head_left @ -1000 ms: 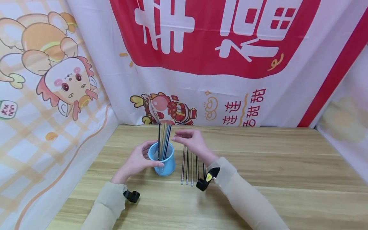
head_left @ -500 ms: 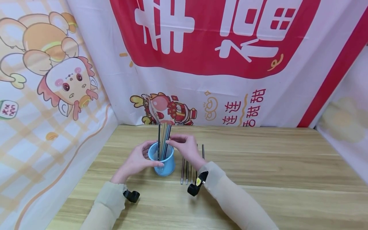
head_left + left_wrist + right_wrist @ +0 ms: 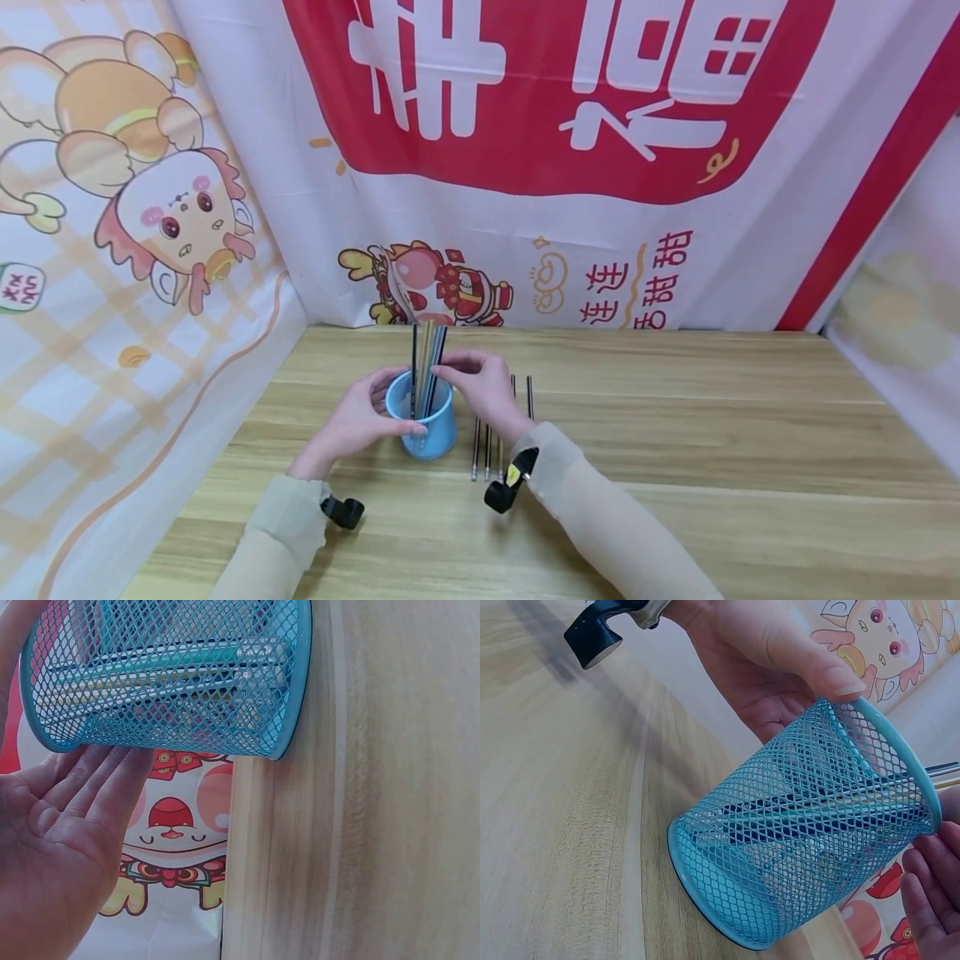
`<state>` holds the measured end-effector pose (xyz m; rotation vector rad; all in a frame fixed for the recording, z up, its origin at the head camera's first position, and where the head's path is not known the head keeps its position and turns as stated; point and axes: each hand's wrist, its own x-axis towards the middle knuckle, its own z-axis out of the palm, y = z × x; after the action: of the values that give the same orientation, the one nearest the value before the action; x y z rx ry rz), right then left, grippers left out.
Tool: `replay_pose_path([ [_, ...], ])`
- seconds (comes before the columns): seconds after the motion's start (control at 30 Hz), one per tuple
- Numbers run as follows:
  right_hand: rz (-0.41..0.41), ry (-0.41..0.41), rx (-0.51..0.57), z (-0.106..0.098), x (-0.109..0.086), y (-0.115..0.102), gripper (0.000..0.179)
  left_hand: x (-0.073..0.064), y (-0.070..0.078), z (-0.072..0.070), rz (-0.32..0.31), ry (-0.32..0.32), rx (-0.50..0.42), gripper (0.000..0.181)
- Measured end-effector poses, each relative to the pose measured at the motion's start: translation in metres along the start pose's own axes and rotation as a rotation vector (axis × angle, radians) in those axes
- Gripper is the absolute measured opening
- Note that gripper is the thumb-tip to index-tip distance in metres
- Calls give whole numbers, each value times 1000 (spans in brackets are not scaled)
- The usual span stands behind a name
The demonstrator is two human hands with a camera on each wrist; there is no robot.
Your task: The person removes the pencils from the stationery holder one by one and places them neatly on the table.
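Observation:
A light blue mesh pencil cup (image 3: 431, 437) stands upright on the table in the head view, with several pencils (image 3: 424, 354) leaning in it. My left hand (image 3: 365, 412) grips the cup from its left side, thumb across the front; in the left wrist view the left fingers (image 3: 112, 776) reach round the mesh. At the cup's right rim, my right hand (image 3: 483, 383) pinches a dark pencil (image 3: 437, 367) among those in the cup. The other right fingers (image 3: 930, 900) lie beside the rim in the right wrist view.
Several more pencils (image 3: 475, 457) lie in a row on the wooden table (image 3: 675, 417), right of the cup and partly under my right wrist. Printed cloth (image 3: 547, 183) hangs behind the table, with more cloth along the left and right sides.
My right hand has moved left and slightly down from beside the cup's pencils to touching them, then stays. The left hand and the cup have not moved.

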<state>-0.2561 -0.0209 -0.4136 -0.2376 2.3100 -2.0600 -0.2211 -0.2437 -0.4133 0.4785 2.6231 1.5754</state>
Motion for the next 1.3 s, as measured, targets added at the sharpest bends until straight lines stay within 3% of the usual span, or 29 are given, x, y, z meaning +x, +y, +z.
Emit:
replay_pose_path([
  [0.23, 4, 20, 21, -2, 0, -1, 21, 0, 0, 0, -2, -3, 0, 88],
  [0.73, -78, 90, 124, -23, -1, -24, 23, 2, -3, 1, -1, -6, -13, 89],
  [1.07, -194, 128, 342, -49, -1, -43, 28, 1, 1, 1, -2, -8, -22, 91],
  [1.3, -217, 184, 392, -72, -1, -51, 26, 1, -1, 0, -6, -11, -17, 90],
])
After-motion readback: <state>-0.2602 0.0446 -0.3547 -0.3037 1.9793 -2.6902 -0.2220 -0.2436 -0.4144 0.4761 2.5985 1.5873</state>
